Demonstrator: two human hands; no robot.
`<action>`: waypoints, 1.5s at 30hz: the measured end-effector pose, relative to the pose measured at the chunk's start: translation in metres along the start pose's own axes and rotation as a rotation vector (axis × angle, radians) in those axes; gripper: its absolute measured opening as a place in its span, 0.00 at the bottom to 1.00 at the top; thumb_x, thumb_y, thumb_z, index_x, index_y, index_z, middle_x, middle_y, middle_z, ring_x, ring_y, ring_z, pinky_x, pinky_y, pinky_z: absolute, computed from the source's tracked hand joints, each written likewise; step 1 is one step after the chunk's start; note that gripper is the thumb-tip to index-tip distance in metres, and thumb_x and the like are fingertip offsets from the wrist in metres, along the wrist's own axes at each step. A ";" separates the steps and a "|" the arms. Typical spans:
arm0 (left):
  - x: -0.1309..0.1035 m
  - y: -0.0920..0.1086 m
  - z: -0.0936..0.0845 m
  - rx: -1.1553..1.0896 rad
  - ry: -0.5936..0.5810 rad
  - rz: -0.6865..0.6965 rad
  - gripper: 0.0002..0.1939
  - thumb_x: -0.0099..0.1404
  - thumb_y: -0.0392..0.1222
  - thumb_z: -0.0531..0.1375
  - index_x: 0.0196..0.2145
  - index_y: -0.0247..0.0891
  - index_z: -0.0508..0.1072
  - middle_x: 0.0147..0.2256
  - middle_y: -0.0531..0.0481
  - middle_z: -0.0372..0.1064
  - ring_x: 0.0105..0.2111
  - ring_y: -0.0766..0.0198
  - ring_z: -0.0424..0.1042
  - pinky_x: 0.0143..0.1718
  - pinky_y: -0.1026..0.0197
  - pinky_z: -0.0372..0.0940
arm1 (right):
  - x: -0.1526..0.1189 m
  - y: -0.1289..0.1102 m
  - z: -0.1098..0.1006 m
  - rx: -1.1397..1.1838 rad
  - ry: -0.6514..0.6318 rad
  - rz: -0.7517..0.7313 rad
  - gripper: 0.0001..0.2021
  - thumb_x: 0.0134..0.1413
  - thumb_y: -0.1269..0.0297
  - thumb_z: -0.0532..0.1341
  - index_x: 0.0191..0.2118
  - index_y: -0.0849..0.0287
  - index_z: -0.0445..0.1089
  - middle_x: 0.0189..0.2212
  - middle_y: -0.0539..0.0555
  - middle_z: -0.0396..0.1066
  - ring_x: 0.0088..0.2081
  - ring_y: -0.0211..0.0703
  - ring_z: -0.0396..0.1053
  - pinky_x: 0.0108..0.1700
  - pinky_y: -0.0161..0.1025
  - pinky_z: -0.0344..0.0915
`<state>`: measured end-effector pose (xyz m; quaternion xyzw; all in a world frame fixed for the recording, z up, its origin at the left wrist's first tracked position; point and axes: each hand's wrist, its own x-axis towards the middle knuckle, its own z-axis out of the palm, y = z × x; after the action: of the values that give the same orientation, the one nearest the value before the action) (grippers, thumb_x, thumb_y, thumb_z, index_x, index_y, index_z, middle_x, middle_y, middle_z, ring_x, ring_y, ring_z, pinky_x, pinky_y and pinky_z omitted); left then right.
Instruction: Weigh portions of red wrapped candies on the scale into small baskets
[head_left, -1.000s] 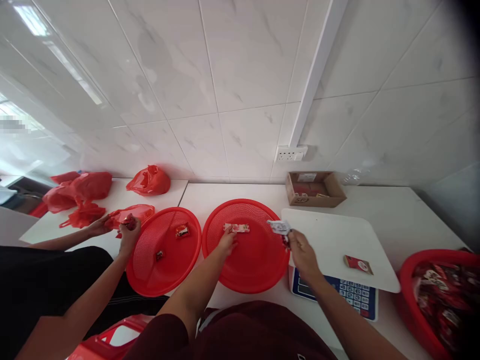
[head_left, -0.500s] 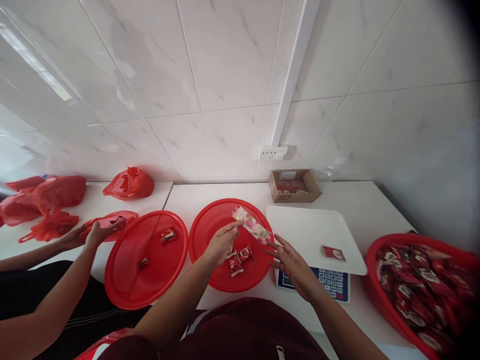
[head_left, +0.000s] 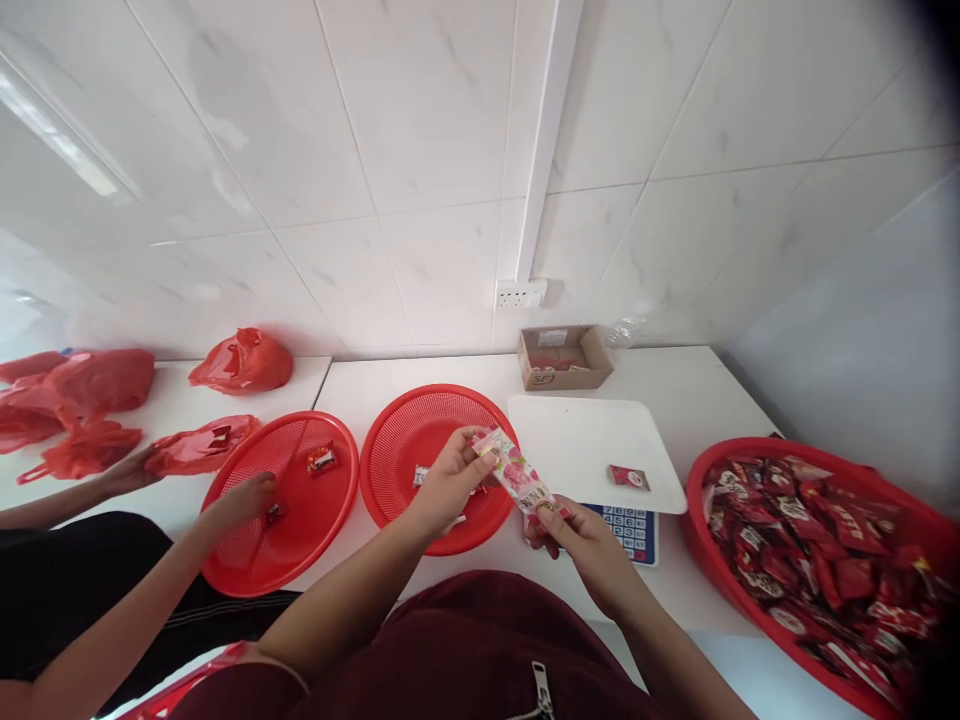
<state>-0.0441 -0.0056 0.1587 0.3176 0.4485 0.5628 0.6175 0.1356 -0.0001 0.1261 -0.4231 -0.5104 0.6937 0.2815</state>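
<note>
Both hands, left (head_left: 459, 475) and right (head_left: 574, 540), are clamping their fingers on opposite ends of a pink packet (head_left: 516, 478), partly covering it above the middle basket's (head_left: 386, 490) edge; forearms are hiding wrappers inside.

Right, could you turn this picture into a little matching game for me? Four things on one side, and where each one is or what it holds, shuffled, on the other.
Things
1. Pink-and-white packet
2. Cardboard box
3. Small red-and-tan packet
4. Rightmost red basket

Places and states
A. Lying on the white tray
B. Heaped with wrapped pieces
C. Held by the fingers of the left hand and right hand
D. Near the tiled wall, beyond the tray

Right pairs
1-C
2-D
3-A
4-B
</note>
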 end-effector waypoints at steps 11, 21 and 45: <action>-0.005 0.001 0.008 0.195 -0.078 -0.167 0.20 0.52 0.54 0.65 0.32 0.34 0.70 0.27 0.51 0.71 0.26 0.68 0.71 0.31 0.64 0.67 | -0.006 -0.004 -0.026 0.140 0.303 0.012 0.23 0.40 0.39 0.62 0.25 0.57 0.68 0.19 0.52 0.68 0.23 0.40 0.62 0.25 0.38 0.57; -0.023 -0.009 0.029 0.267 -0.338 -0.451 0.20 0.47 0.50 0.68 0.32 0.33 0.72 0.30 0.47 0.74 0.31 0.63 0.74 0.36 0.62 0.67 | 0.005 -0.019 -0.048 -0.095 0.399 -0.102 0.24 0.44 0.38 0.58 0.18 0.56 0.63 0.15 0.48 0.63 0.21 0.37 0.58 0.24 0.36 0.54; -0.028 -0.019 0.038 0.371 -0.446 -0.469 0.15 0.52 0.49 0.65 0.32 0.36 0.70 0.31 0.50 0.74 0.32 0.64 0.72 0.38 0.61 0.65 | 0.013 0.004 -0.051 -0.068 0.318 -0.024 0.20 0.47 0.43 0.58 0.23 0.57 0.67 0.17 0.46 0.62 0.22 0.36 0.59 0.25 0.35 0.56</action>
<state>-0.0005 -0.0318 0.1621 0.4276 0.4579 0.2321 0.7440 0.1743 0.0333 0.1123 -0.5308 -0.4877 0.5969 0.3524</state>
